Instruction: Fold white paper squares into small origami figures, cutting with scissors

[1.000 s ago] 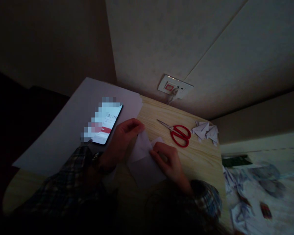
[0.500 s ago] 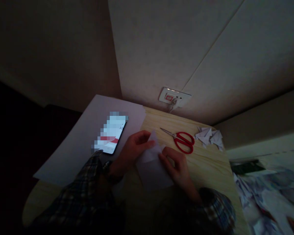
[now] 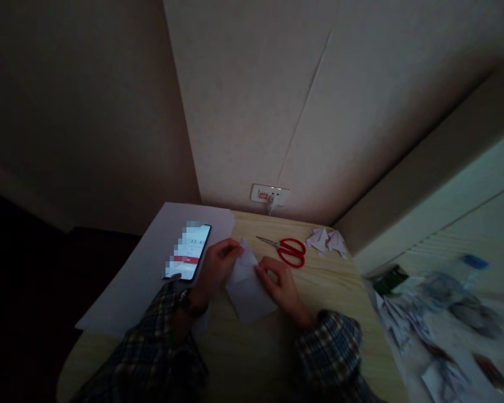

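A partly folded sheet of white paper [image 3: 252, 295], with a pointed top, lies between my hands. My left hand [image 3: 219, 264] pinches its upper left edge near the point. On the other side, the fingers of my right hand [image 3: 280, 282] are closed on the paper's right edge. Red-handled scissors [image 3: 292, 252] rest just beyond my right hand, blades toward the left. A lit phone [image 3: 189, 254] lies to the left of my left hand, on a stack of white paper sheets [image 3: 134, 291].
Folded white paper shapes [image 3: 325, 240] sit at the table's far right corner. Behind the wooden table [image 3: 340, 302] is a wall socket [image 3: 269, 194] with a plug in it. Crumpled paper and a plastic bottle [image 3: 453, 277] lie below on the right.
The camera view has tilted up and turned right, so the table appears lower and further left. Both hands still hold the paper; my left fingers have shifted slightly off its front face.
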Available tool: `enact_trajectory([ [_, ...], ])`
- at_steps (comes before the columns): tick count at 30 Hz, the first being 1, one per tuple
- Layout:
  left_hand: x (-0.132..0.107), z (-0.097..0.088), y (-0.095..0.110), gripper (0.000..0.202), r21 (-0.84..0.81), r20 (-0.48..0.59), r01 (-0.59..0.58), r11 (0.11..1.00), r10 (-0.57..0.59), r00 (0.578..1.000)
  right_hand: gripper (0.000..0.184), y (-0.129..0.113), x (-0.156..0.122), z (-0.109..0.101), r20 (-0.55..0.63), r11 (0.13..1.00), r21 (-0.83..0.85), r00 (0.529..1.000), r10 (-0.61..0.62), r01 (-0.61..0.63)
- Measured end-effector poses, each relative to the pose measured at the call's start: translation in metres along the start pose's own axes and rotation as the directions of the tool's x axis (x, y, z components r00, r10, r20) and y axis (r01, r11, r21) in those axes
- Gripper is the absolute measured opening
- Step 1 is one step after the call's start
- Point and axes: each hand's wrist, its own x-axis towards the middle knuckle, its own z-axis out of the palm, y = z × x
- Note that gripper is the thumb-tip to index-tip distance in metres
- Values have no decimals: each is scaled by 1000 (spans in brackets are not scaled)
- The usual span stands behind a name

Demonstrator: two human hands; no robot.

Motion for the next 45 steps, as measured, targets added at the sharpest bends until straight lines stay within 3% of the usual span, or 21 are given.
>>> enact_trajectory([
  [3,-3,-1,0,23,14,-12,-57,998,57,998,38,-2,-2,6,-34,1000,-4,999,-17,17],
  [10,-9,-3,-1,14,40,-7,-207,978,207,978,36,-19,-17,12,-126,999,-21,992,-28,25],
  [18,-71,0,67,14,-2,58,-338,941,338,939,31,-90,-59,-10,-173,994,-58,980,-98,89],
  [22,-101,-3,83,11,-60,59,-324,944,327,943,30,-122,-79,-15,-156,989,-67,978,-138,129],
  [28,-126,-9,79,24,-139,-33,-290,947,288,957,30,-134,-93,-11,-29,964,-152,974,-227,220],
  [31,-134,-15,79,11,-89,-15,-318,944,317,948,29,-133,-96,-8,-6,946,-191,963,-269,262],
  [36,-144,-17,83,7,-47,-75,-339,940,335,939,30,-135,-101,-9,-37,935,-229,958,-285,270],
  [41,-146,-18,78,7,3,86,-247,969,246,965,30,-136,-103,-11,-143,950,-229,958,-248,211],
  [45,-143,-22,66,14,2,15,-208,978,208,978,30,-136,-101,-8,-138,955,-219,962,-234,201],
])
